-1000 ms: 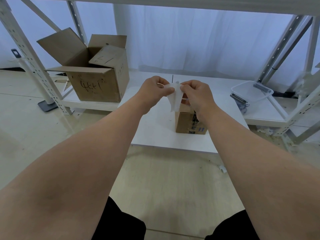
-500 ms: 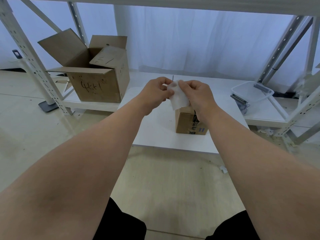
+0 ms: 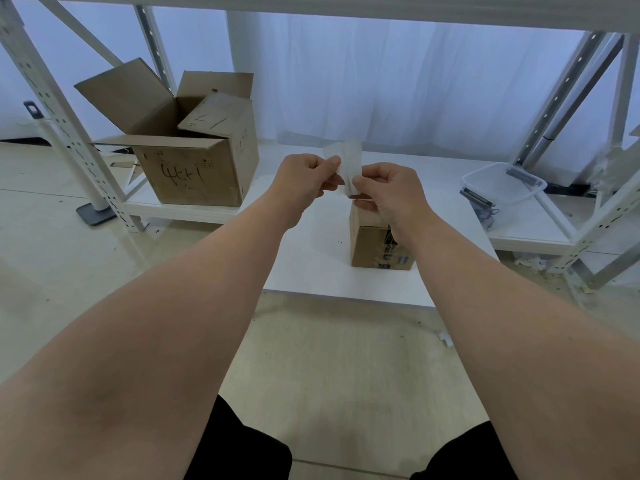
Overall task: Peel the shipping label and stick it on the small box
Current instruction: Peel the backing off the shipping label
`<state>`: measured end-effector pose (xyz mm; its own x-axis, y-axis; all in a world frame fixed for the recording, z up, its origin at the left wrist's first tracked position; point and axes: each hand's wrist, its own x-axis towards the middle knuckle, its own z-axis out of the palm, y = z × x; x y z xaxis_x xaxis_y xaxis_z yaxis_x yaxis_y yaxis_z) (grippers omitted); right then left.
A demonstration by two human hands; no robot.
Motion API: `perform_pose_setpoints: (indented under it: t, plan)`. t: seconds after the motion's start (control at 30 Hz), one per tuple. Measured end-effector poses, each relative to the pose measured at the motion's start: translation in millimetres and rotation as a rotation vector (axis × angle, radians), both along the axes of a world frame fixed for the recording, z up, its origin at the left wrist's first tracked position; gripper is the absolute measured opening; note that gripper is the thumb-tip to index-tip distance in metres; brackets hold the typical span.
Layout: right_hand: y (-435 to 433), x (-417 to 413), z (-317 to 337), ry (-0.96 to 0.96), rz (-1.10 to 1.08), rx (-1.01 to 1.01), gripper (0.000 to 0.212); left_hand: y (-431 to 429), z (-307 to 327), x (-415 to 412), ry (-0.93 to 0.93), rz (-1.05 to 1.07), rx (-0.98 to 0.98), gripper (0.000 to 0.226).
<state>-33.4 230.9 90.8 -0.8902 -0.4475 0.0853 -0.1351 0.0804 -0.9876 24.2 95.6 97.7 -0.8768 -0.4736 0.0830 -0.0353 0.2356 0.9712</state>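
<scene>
Pinching one shipping label, left hand and right hand hold it above one small box. Its two layers seem partly separated. One open box stands left.

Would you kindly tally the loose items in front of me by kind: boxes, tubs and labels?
Boxes: 2, the large open box and the small box
Tubs: 1, the clear plastic tub
Labels: 1, the label sheet, pinched by the left hand and the right hand
Total: 4

Matt cardboard small box, smooth white table.
</scene>
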Motion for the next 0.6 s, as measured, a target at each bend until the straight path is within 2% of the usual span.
perform_pose_setpoints:
  t: [0.13,0.37,0.6]
  plan:
    - [-0.6,-0.9,-0.5,0.02,-0.028,0.03,0.017,3.2,1.0,0.3,-0.03,-0.028,0.011,0.024]
    - [-0.4,0.6,0.7,0.01,-0.031,0.022,0.008,4.9,1.7,1.9,-0.043,-0.058,0.008,0.011]
    - [-1.9,1.1,0.3,0.013,-0.034,0.016,0.004,2.1,-1.1,-0.5,-0.047,-0.02,-0.059,0.023]
